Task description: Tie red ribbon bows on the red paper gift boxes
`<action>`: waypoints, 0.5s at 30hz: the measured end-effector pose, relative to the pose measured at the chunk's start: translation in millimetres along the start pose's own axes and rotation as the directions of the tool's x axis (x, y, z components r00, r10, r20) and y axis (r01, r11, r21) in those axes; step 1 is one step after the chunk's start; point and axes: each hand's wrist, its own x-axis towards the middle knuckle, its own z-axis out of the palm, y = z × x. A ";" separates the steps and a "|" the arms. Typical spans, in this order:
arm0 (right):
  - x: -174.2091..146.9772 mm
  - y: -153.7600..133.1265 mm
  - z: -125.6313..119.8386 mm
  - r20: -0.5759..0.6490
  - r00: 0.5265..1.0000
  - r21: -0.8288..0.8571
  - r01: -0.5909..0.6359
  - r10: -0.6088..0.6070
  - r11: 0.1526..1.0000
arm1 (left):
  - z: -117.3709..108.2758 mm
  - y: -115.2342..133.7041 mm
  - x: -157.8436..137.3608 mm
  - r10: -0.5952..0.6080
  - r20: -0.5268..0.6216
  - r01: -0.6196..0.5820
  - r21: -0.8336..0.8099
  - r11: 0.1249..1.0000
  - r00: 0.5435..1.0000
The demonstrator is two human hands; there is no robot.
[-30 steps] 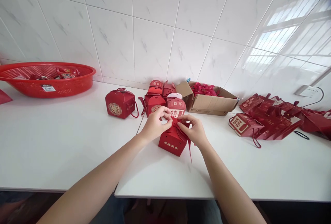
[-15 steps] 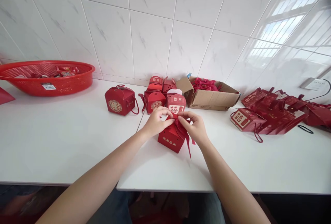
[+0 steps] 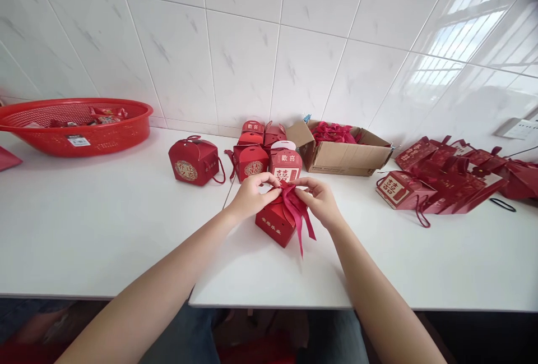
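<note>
A small red gift box (image 3: pixel 275 228) with gold characters on its side stands in front of me on the white table. A dark pink ribbon (image 3: pixel 299 215) is at its top, with two tails hanging down over the right side. From the left, my left hand (image 3: pixel 254 196) pinches at the ribbon with thumb and forefinger. Opposite it, my right hand (image 3: pixel 318 198) is closed in a pinch on the ribbon's other side. The fingers partly cover the ribbon's middle and the box top.
Several red boxes (image 3: pixel 252 161) stand just behind, and one more box (image 3: pixel 194 161) sits to their left. A cardboard carton (image 3: pixel 351 159) holds pink ribbons. At the far left is a red plastic basket (image 3: pixel 113 141) with packets. Red bags (image 3: pixel 451 184) and another box (image 3: pixel 403 189) lie right.
The ribbon tails have swung toward me and left, and now lie more over the box front. Both hands stay at the box top, with the fingers slightly shifted.
</note>
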 end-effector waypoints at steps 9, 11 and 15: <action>-5.5 -4.1 1.6 0.015 0.982 -0.077 0.190 -0.189 0.979 | 2.8 1.8 -4.4 0.121 -0.082 -0.113 0.096 0.989 0.989; -5.1 -3.1 0.5 0.021 0.977 -0.112 0.212 -0.211 0.971 | 2.6 1.6 -3.9 0.134 -0.086 -0.123 0.119 0.985 0.987; -4.6 -2.1 -4.2 0.018 0.969 -0.182 0.245 -0.246 0.952 | 1.7 -0.5 -3.1 0.105 -0.100 -0.092 0.127 0.988 0.989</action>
